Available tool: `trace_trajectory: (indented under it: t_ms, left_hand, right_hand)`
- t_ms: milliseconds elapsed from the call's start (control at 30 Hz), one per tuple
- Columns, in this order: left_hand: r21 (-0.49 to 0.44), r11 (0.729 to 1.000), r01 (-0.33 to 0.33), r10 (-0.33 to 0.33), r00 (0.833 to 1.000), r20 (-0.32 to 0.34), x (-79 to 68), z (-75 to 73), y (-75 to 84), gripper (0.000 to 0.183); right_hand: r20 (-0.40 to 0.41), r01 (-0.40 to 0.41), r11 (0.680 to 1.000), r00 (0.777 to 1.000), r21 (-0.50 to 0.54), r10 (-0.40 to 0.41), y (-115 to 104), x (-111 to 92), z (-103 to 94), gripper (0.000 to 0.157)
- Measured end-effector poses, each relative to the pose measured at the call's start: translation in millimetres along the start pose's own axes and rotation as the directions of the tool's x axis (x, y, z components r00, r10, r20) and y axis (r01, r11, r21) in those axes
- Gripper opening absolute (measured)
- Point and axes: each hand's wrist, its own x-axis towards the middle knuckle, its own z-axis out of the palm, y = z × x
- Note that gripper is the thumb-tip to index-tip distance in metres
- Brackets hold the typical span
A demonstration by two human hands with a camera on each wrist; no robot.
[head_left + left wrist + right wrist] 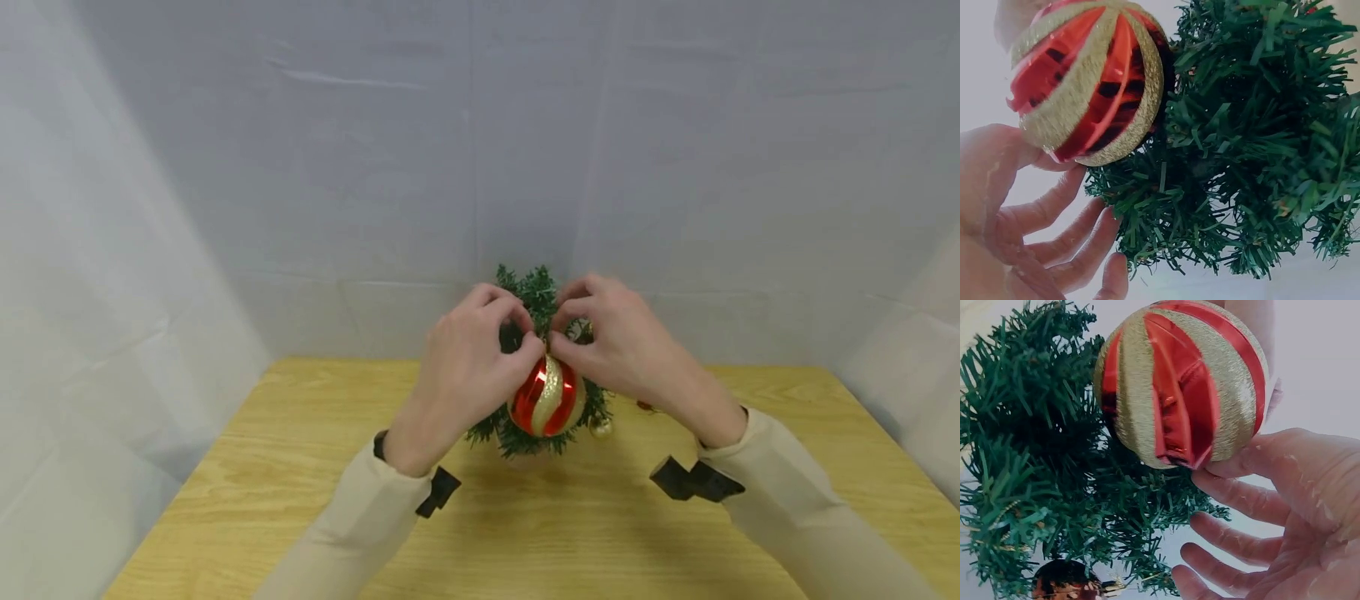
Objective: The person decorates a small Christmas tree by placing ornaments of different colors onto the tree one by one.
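Observation:
A large red Christmas ball [548,397] with gold glitter stripes sits against the front of a small artificial Christmas tree [537,292]. At its top, my left hand [480,358] has thumb and index finger pinched together. From the other side, my right hand [618,337] pinches at the same spot, its thumb close to the left thumb. What lies between the fingertips, ball top or hanging loop, is hidden. In the left wrist view the left hand's other fingers [1079,250] are loosely bent beside the green branches [1241,125].
A small gold ball [601,427] hangs low on the tree's right side. Something small and red [647,406] shows beside my right wrist. The tree stands on a wooden table [315,433], with pale sheeting [375,167] behind and at the sides.

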Motion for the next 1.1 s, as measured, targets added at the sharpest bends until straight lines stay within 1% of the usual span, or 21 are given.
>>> trace_trajectory:
  t_ms: [67, 100, 167, 233, 267, 333, 400, 433, 500, 700, 833, 967, 1033, 1100]
  left_hand:
    - [0.001, 1.0, 0.005, -0.005, 1.0, 0.007, -1.3, 0.7, -0.5, 0.004]
    - [0.001, 1.0, -0.005, 0.005, 1.0, 0.005, -1.9, 0.9, -1.1, 0.004]
    - [0.0, 0.999, -0.046, 0.046, 0.999, -0.013, -3.4, 0.9, -2.9, 0.003]
    - [0.004, 0.994, -0.112, 0.113, 0.993, -0.047, -5.3, -0.2, -6.0, 0.003]
    - [0.009, 0.988, -0.152, 0.152, 0.986, -0.067, -6.4, -1.2, -8.1, 0.003]
    - [0.011, 0.974, -0.225, 0.225, 0.968, -0.114, -8.6, -3.3, -13.4, 0.004]
    - [0.007, 0.961, -0.277, 0.275, 0.949, -0.152, -11.4, -5.1, -19.1, 0.004]
    - [0.001, 0.957, -0.291, 0.287, 0.944, -0.163, -13.1, -5.6, -21.9, 0.005]
    - [-0.032, 0.951, -0.306, 0.297, 0.94, -0.17, -16.6, -5.6, -27.1, 0.005]
    - [-0.136, 0.947, -0.292, 0.274, 0.952, -0.139, -25.8, -4.9, -33.3, 0.006]
    - [-0.165, 0.941, -0.295, 0.276, 0.953, -0.127, -28.2, -5.1, -34.4, 0.007]
    - [-0.196, 0.929, -0.314, 0.293, 0.947, -0.13, -30.3, -6.6, -37.2, 0.008]
    - [-0.21, 0.921, -0.328, 0.302, 0.942, -0.147, -31.0, -7.0, -40.7, 0.009]
    - [-0.189, 0.917, -0.35, 0.319, 0.931, -0.179, -31.2, -7.0, -45.5, 0.011]
  right_hand:
    - [0.013, -0.009, 1.0, 1.0, 0.012, 0.009, 0, -1, 0.6, 0.012]
    - [0.013, -0.012, 1.0, 1.0, 0.02, 0.012, 0, -2, 1.1, 0.012]
    - [0.015, -0.018, 0.999, 1.0, 0.039, 0.018, 1, -4, 1.7, 0.013]
    - [0.017, -0.022, 0.998, 1.0, 0.059, 0.021, 1, -6, 2.1, 0.013]
    - [0.017, -0.022, 0.997, 1.0, 0.069, 0.021, 1, -6, 2.1, 0.013]
    - [0.02, -0.022, 0.996, 1.0, 0.083, 0.02, 1, -7, 1.9, 0.013]
    - [0.023, -0.023, 0.995, 1.0, 0.097, 0.021, 1, -7, 1.5, 0.012]
    - [0.025, -0.025, 0.994, 0.999, 0.103, 0.023, 1, -8, 1.0, 0.013]
    - [0.033, -0.035, 0.993, 0.999, 0.115, 0.032, 1, -8, 0.6, 0.013]
    - [0.049, -0.062, 0.988, 0.997, 0.139, 0.056, 3, -10, 2.2, 0.013]
    - [0.022, -0.037, 0.989, 0.999, 0.14, 0.034, 4, -14, 2.1, 0.013]
    - [-0.027, -0.012, 0.994, 1.0, 0.111, 0.015, 7, -21, 2.2, 0.01]
    - [-0.061, -0.002, 0.996, 0.998, 0.092, 0.007, 9, -27, 2.2, 0.009]
    - [-0.099, 0.008, 0.997, 0.995, 0.071, -0.001, 12, -34, 1.9, 0.009]
